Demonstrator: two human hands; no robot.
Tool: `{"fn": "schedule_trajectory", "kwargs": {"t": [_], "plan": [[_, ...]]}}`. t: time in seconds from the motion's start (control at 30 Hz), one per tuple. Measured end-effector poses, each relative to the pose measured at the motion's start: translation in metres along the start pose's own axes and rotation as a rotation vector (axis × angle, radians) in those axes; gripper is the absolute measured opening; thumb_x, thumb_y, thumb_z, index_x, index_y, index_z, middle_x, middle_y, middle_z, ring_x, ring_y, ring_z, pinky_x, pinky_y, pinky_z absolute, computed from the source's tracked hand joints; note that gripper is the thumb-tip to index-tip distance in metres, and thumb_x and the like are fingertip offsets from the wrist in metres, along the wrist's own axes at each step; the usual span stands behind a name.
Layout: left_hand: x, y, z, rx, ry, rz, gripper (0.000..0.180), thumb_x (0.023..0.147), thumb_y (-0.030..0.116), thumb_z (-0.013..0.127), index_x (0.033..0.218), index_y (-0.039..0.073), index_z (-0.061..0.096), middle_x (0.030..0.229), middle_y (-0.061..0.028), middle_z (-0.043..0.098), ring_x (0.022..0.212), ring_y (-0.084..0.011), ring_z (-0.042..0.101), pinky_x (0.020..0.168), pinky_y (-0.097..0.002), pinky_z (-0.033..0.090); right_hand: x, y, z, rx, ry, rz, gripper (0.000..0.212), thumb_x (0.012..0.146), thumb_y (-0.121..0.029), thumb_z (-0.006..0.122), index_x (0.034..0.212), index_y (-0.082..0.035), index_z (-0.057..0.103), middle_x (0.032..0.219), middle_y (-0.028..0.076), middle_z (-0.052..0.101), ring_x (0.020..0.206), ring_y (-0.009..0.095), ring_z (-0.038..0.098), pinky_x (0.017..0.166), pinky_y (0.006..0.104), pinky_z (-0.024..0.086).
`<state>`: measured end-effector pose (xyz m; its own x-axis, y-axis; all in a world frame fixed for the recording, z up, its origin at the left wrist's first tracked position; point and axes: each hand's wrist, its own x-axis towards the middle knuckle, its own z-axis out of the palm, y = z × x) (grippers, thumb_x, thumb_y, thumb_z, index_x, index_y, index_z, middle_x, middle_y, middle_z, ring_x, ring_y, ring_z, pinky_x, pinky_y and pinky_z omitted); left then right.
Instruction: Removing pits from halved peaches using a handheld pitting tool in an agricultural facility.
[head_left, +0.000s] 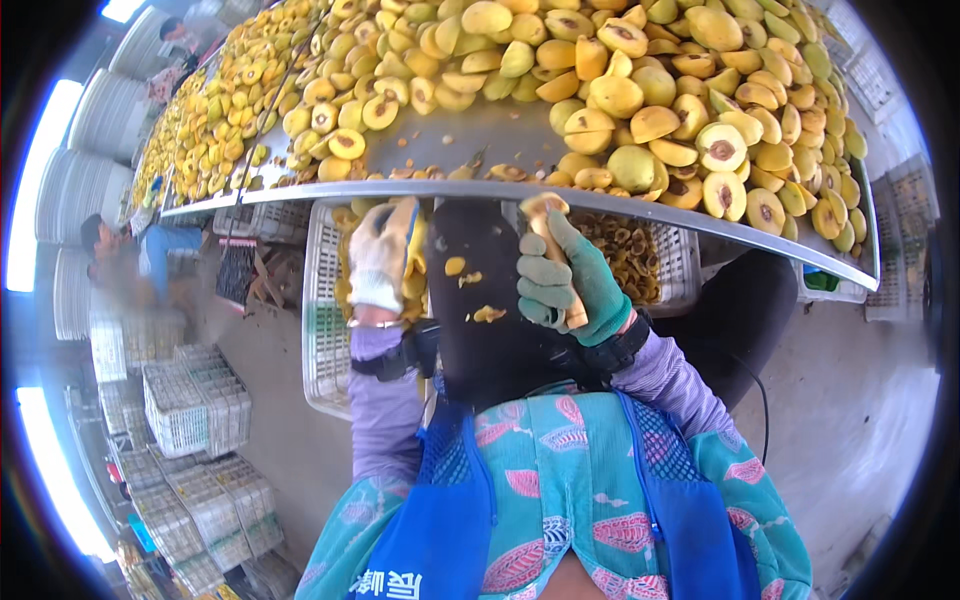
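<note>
My right hand (575, 275), in a green glove, is wrapped round a wooden-handled tool (576, 314). The tool's upper end (545, 204) sticks out above the fist by the table's near edge; its exact shape is unclear. My left hand (382, 255), in a whitish glove, hangs over a white crate (325, 350) that holds yellow peach pieces (413, 285). Its fingers point toward the table edge and are too poorly seen to tell their grip. Halved and whole yellow peaches (616, 95) are heaped on the metal table (430, 140) beyond both hands.
The table's raised metal rim (470, 188) runs across in front of me. Beneath it, a second crate (680, 265) holds brown pits and scraps. Peach scraps (488, 314) lie on my dark-clad leg. Stacked crates (205, 405) and a seated person (165, 250) are at the left.
</note>
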<state>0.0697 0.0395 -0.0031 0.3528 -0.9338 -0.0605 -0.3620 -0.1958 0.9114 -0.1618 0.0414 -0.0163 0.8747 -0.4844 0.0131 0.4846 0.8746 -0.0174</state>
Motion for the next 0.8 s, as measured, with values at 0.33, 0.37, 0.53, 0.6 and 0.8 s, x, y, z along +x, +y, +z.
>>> {"fn": "schedule_trajectory", "kwargs": {"t": [0.33,0.37,0.53,0.6,0.8], "plan": [[0.093,0.099,0.149,0.653,-0.369,0.458,0.051,0.074,0.033,0.071,0.113,0.003,0.058,0.107,-0.0199,0.063,0.097,-0.0337,0.062,0.087,-0.0359,0.048,-0.031,-0.022,-0.009,-0.588,0.660,-0.364,0.036,0.096,-0.047,0.042,0.087,-0.014,0.052,0.059,-0.002,0.044,0.046,0.008,0.039,0.040,0.0210,0.031],[0.101,0.089,0.139,0.419,-0.319,0.380,0.052,0.073,0.029,0.072,0.114,0.002,0.057,0.103,-0.0187,0.065,0.099,-0.0305,0.062,0.090,-0.0348,0.047,-0.031,-0.026,0.001,-0.800,0.704,-0.496,0.034,0.096,-0.044,0.043,0.088,-0.012,0.052,0.059,-0.003,0.044,0.046,0.008,0.039,0.040,0.0215,0.032],[0.060,0.087,0.083,-0.694,-0.422,-0.018,0.037,0.083,0.014,0.066,0.116,0.000,0.055,0.096,-0.0111,0.065,0.077,-0.0169,0.066,0.053,-0.0243,0.054,0.000,-0.037,0.024,-1.256,0.655,-0.689,0.029,0.093,-0.027,0.054,0.085,0.000,0.055,0.062,0.003,0.051,0.057,0.011,0.048,0.052,0.0276,0.039],[0.039,0.081,0.076,-0.883,-0.463,-0.102,0.030,0.087,0.009,0.058,0.116,-0.001,0.056,0.103,-0.0133,0.063,0.080,-0.0223,0.065,0.064,-0.0280,0.053,0.012,-0.034,0.025,-1.537,0.665,-0.748,0.032,0.093,-0.028,0.054,0.081,0.001,0.052,0.063,0.016,0.056,0.057,0.026,0.056,0.054,0.0357,0.042],[0.018,0.046,0.076,-0.061,-0.095,0.607,0.026,0.088,0.011,0.058,0.109,-0.003,0.059,0.104,-0.0141,0.062,0.085,-0.0182,0.062,0.074,-0.0267,0.049,0.025,-0.016,0.019,-1.725,0.713,-0.733,0.033,0.092,-0.030,0.053,0.086,0.002,0.055,0.069,0.025,0.058,0.064,0.042,0.058,0.055,0.0453,0.043]]}}
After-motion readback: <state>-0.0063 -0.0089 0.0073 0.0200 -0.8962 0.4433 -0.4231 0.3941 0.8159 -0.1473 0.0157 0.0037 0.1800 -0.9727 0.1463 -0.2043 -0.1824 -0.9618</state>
